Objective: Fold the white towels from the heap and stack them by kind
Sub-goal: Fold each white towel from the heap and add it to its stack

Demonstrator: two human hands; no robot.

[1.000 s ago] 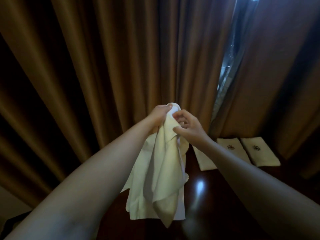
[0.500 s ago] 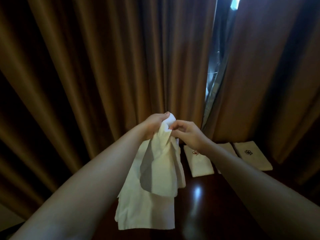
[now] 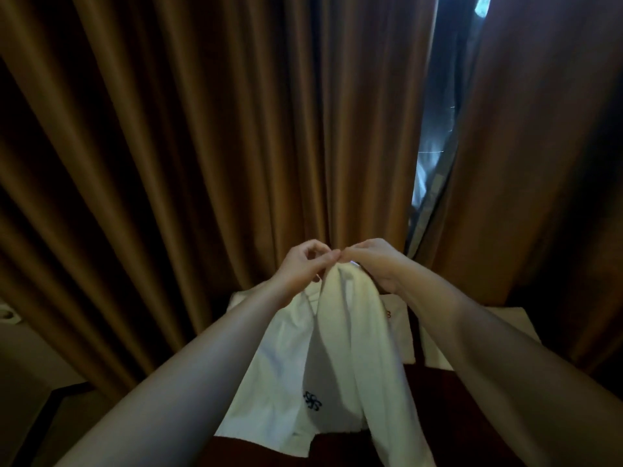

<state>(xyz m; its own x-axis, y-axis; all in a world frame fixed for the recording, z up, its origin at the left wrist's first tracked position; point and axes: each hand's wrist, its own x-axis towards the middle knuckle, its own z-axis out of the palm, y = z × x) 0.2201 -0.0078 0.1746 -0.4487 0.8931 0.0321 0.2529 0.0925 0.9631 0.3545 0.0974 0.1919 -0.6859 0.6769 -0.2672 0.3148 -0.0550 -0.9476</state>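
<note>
**Finding the top edge of a hanging towel**

Left hand [image 3: 303, 264], fingers curled, pinches the upper edge of the white towel [image 3: 340, 348]; right hand [image 3: 374, 264], just beside it and touching at the fingertips, pinches the same edge. The cloth hangs from this one gathered point, in front of the brown curtain [image 3: 202, 146] and above the dark table [image 3: 438, 399], draped in long loose folds with its lower hem low in the frame.

Judged step: opening the towel out before folding. Done well, each hand keeps its pinch light and slides outward along the hem, left hand to the left corner and right hand to the right, until the top edge is taut and level; a short shake should drop the twisted right-hand fold flat. Lower the cloth to the table only once it hangs square.

Markings, left to right: a dark embroidered emblem [image 3: 312, 401], a knot or flower motif, low on the hanging towel; no letters legible. On the folded towels [image 3: 401, 332] lying beyond, partly hidden by the right forearm, a trace of reddish embroidery, too small to read.
</note>
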